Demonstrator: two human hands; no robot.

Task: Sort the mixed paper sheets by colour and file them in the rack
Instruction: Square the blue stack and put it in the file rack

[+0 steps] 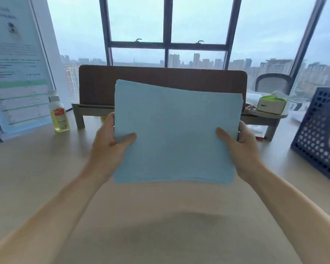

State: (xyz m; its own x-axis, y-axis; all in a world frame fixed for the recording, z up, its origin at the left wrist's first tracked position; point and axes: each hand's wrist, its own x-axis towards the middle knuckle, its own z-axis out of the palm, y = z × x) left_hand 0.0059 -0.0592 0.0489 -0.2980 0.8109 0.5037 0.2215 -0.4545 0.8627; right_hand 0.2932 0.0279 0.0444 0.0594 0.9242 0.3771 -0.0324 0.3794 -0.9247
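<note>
Holding a blue stack of sheets (174, 134) above the desk (36, 178), left hand (111, 141) and right hand (240, 143) clamp its side edges; the dark rack (320, 134), far right, looks unfilled, so filing remains

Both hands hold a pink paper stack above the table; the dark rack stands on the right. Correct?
No. The head view shows the paper stack is light blue, not pink. The left hand and right hand hold it above the table, with the dark rack at right.
</note>
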